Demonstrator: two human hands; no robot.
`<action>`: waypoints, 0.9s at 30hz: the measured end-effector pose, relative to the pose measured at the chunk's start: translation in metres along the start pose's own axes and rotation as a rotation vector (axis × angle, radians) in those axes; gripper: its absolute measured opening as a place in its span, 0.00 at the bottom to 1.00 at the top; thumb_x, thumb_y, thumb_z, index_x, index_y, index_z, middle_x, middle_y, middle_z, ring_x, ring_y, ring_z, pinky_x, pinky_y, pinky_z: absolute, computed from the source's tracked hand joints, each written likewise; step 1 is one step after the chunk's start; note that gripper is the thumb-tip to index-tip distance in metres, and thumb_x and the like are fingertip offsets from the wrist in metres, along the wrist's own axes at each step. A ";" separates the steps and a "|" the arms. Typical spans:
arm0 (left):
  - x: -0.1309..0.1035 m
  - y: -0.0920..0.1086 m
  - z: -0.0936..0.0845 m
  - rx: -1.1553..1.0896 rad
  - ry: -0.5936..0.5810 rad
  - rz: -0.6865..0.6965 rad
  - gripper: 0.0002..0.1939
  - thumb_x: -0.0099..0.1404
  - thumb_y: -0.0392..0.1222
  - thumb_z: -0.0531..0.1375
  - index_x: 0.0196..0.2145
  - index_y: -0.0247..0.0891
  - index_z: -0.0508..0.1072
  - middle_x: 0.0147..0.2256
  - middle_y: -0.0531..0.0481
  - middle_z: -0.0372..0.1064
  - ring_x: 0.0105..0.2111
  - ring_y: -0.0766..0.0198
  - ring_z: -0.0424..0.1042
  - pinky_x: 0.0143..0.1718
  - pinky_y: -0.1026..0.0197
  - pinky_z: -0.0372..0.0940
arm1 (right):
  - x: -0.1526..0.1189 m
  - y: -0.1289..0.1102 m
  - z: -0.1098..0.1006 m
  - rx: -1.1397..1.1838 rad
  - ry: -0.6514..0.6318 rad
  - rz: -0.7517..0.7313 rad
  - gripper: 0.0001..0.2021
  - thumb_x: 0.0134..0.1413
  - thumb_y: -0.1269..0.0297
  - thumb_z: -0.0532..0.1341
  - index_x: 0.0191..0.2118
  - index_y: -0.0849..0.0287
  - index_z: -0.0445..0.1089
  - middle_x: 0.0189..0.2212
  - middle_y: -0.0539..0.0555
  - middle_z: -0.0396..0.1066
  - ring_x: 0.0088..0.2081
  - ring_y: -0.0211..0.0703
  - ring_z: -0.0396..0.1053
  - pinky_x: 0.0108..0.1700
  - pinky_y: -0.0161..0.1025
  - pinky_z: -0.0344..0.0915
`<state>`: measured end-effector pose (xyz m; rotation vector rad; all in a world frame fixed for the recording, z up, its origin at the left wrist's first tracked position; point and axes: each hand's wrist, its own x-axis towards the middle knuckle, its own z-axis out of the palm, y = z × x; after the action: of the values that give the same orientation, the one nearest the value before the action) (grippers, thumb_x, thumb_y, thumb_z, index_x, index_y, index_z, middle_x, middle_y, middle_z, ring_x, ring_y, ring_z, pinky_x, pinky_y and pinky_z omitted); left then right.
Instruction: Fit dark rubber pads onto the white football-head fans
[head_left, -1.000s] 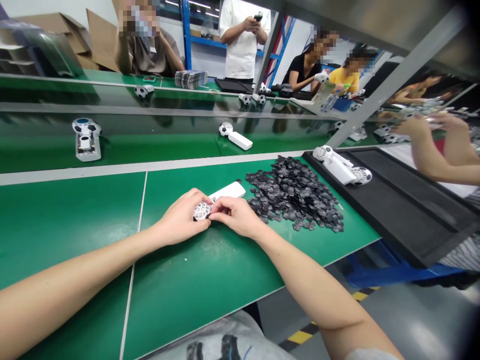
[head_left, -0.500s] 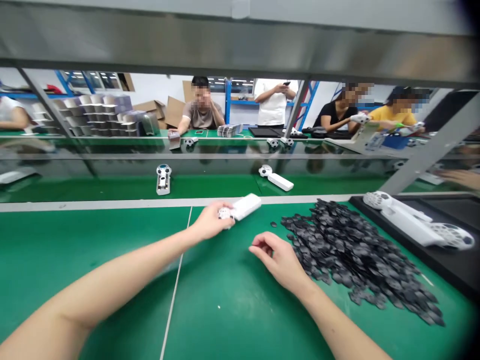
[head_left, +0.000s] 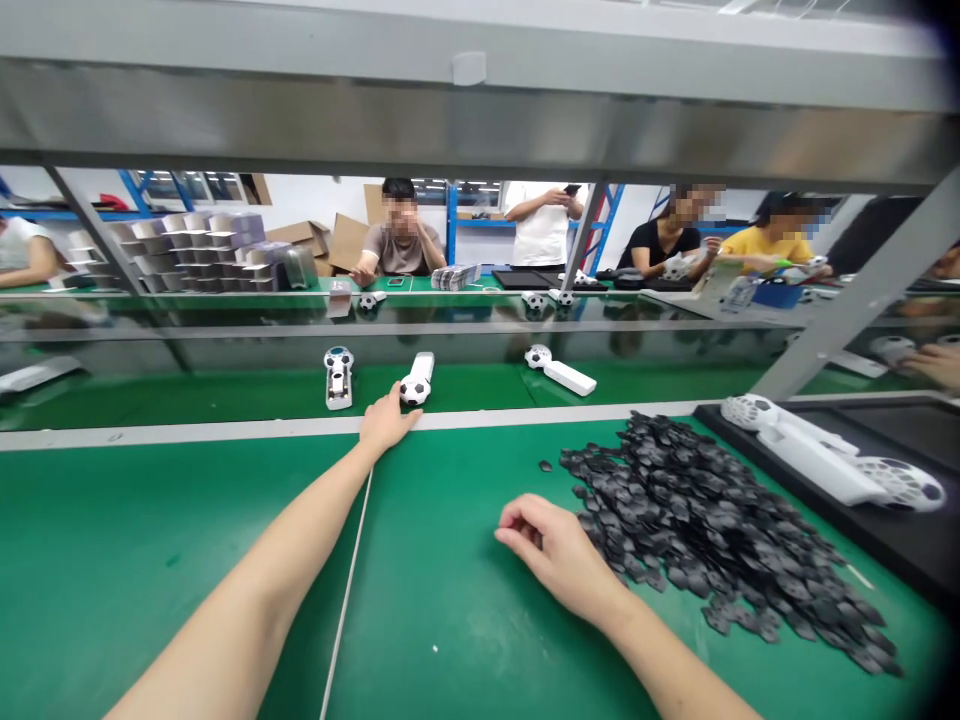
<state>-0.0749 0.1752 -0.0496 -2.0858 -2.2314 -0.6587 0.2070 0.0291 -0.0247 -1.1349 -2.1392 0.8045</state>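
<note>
The football-patterned device (head_left: 415,386) lies on the green lane (head_left: 480,385), ball end toward the wearer and white handle pointing away. The left hand (head_left: 386,418) is at its ball end with the fingers spread: one finger is at the left side of the ball and the thumb is near its lower edge; firm contact cannot be confirmed. An open-backed unit (head_left: 338,380) lies to the left of the device, and a third unit (head_left: 564,373) lies to the right, handle angled toward the wearer. A pale strip (head_left: 480,419) separates the lane from the green surface (head_left: 450,560). Above this surface, the right hand (head_left: 555,550) is loosely curled, thumb near the index finger; whether it pinches anything cannot be told. Beside it is a pile of black pieces (head_left: 697,520), with one loose piece (head_left: 545,466) apart. Farther right, a black tray (head_left: 919,420) carries white lattice-headed units (head_left: 814,452). Co-workers sit beyond the lane, near stacked boxes (head_left: 217,255).
</note>
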 end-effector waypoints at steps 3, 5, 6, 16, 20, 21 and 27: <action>-0.001 0.000 -0.003 0.032 0.023 0.027 0.30 0.59 0.53 0.53 0.54 0.34 0.56 0.47 0.41 0.65 0.47 0.52 0.64 0.43 0.57 0.60 | -0.001 -0.001 0.000 0.002 -0.040 0.005 0.05 0.53 0.65 0.56 0.30 0.58 0.66 0.27 0.49 0.65 0.27 0.34 0.61 0.29 0.31 0.58; -0.003 0.000 -0.005 0.055 0.046 0.046 0.26 0.59 0.51 0.53 0.51 0.33 0.60 0.46 0.41 0.66 0.46 0.52 0.64 0.43 0.58 0.60 | 0.000 0.000 0.000 0.009 -0.041 0.005 0.04 0.53 0.65 0.57 0.29 0.58 0.66 0.27 0.49 0.64 0.27 0.34 0.60 0.29 0.31 0.57; -0.005 0.000 -0.006 0.068 0.056 0.055 0.24 0.60 0.51 0.53 0.48 0.32 0.63 0.44 0.41 0.67 0.46 0.52 0.64 0.42 0.57 0.60 | 0.000 0.001 0.000 0.013 -0.036 0.004 0.04 0.53 0.65 0.57 0.29 0.58 0.65 0.27 0.49 0.64 0.27 0.33 0.60 0.29 0.31 0.57; -0.008 0.002 -0.009 0.174 0.035 0.072 0.14 0.60 0.48 0.50 0.28 0.37 0.68 0.28 0.45 0.69 0.32 0.53 0.68 0.33 0.57 0.59 | -0.001 0.005 0.001 0.015 -0.034 -0.006 0.04 0.52 0.65 0.57 0.29 0.59 0.65 0.27 0.49 0.65 0.27 0.32 0.61 0.30 0.31 0.58; -0.007 0.002 -0.009 0.189 -0.028 0.055 0.16 0.61 0.49 0.47 0.24 0.38 0.66 0.23 0.47 0.68 0.26 0.56 0.68 0.26 0.60 0.56 | 0.000 0.005 0.000 0.008 -0.036 -0.009 0.05 0.53 0.64 0.57 0.29 0.59 0.65 0.27 0.49 0.64 0.27 0.32 0.61 0.30 0.31 0.59; -0.007 0.002 -0.009 0.192 -0.037 0.050 0.17 0.61 0.49 0.47 0.23 0.39 0.66 0.23 0.47 0.69 0.26 0.56 0.68 0.26 0.60 0.55 | 0.001 0.005 0.000 0.005 -0.038 -0.011 0.05 0.53 0.64 0.57 0.29 0.59 0.65 0.27 0.49 0.64 0.27 0.32 0.61 0.30 0.31 0.59; -0.008 0.005 -0.010 0.220 -0.068 0.032 0.19 0.61 0.50 0.45 0.24 0.39 0.68 0.25 0.46 0.69 0.28 0.55 0.69 0.26 0.60 0.56 | 0.001 0.004 0.000 -0.003 -0.048 -0.013 0.05 0.53 0.64 0.57 0.28 0.59 0.65 0.27 0.49 0.64 0.27 0.33 0.62 0.31 0.31 0.59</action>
<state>-0.0723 0.1648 -0.0411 -2.0587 -2.1850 -0.3284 0.2082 0.0314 -0.0278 -1.1124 -2.1856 0.8315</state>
